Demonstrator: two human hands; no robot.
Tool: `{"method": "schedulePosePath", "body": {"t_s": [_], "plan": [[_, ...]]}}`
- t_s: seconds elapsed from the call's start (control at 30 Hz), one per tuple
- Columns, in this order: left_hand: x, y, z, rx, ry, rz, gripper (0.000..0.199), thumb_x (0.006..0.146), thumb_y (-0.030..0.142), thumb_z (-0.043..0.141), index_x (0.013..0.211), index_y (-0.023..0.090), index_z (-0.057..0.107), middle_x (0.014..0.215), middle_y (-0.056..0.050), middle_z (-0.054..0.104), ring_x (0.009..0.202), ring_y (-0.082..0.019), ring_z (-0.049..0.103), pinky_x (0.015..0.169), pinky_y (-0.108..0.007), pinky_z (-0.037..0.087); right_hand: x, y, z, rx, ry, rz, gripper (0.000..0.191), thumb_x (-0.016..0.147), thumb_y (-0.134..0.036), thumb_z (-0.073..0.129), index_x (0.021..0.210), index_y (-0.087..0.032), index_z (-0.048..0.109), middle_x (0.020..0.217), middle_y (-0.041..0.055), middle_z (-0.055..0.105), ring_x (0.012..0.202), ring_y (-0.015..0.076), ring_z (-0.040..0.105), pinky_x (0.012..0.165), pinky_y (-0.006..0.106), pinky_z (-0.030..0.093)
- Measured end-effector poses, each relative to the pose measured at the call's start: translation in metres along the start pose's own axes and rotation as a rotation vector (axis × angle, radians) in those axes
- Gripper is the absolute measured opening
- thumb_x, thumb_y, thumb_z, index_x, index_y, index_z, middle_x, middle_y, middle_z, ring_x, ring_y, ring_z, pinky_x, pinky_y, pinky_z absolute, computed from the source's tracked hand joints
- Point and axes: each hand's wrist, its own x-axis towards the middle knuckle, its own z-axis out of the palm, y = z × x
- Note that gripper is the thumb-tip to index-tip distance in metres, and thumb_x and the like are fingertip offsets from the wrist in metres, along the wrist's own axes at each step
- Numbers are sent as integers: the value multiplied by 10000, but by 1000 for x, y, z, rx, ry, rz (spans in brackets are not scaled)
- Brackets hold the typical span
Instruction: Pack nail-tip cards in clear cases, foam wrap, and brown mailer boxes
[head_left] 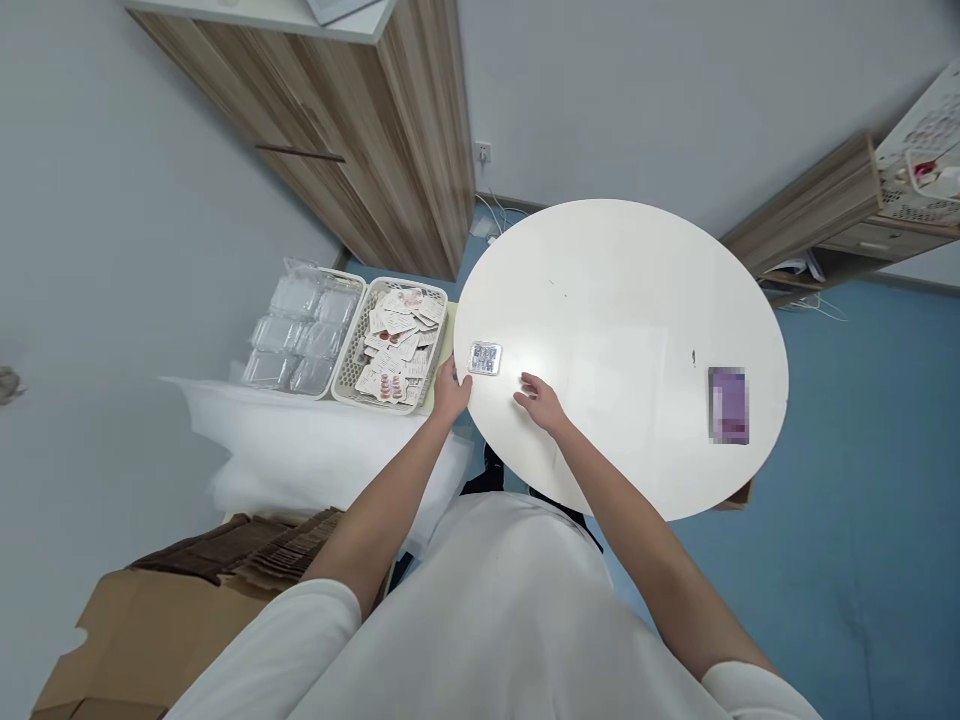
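Note:
A small clear flat case point(485, 359) with rows of dark and silvery pieces inside lies near the left edge of the white oval table point(600, 290). At that edge is my left hand point(451, 395), just below and left of the case, thumb and fingers apart and holding nothing that I can see. My right hand point(543, 404) hovers over or rests on the tabletop to the right of the case. Its fingers are spread and nothing is in them. A gap shows between the right hand and the case.
Left of the table stand a white basket point(341, 375) of clear plastic boxes and another white basket point(351, 385) full of printed cards. White wrapping sheet point(285, 440) and cardboard point(150, 630) lie nearer. A purple pixelated item point(728, 405) is at the table's right. Behind is a wooden cabinet point(337, 110).

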Motion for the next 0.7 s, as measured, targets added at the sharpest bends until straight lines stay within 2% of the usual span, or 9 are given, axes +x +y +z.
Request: {"method": "schedulePosePath", "body": {"t_s": [0.13,0.37,0.53,0.7], "plan": [[17,4,1,-120,-62,-61,520,785,225,488,1282,124,374,1240,-134,476,1062,-198,510,891,-316,424,20,-20,25,193,-26,86,574,713,-311,564,1256,-224,401,1351,58,383,1224,215,372,972,383,360],[16,10,6,-105,-146,-2,540,697,96,518,1231,157,464,1208,-88,500,1050,-204,506,908,-313,410,33,-28,43,325,-9,118,621,688,-238,571,1277,-197,380,1349,46,388,1241,192,348,1018,365,309],[8,12,10,-140,-133,-11,534,686,85,498,1213,166,482,1204,-76,493,1032,-195,509,906,-307,412,27,-23,38,337,-21,80,632,662,-232,593,1263,-216,399,1331,35,412,1229,195,362,1018,382,306],[-6,31,27,-176,-133,28,516,684,79,492,1195,151,492,1169,-79,499,1016,-178,505,873,-284,443,11,-12,15,305,39,35,622,663,-236,597,1255,-227,407,1361,32,363,1227,191,360,1012,374,318]]}}
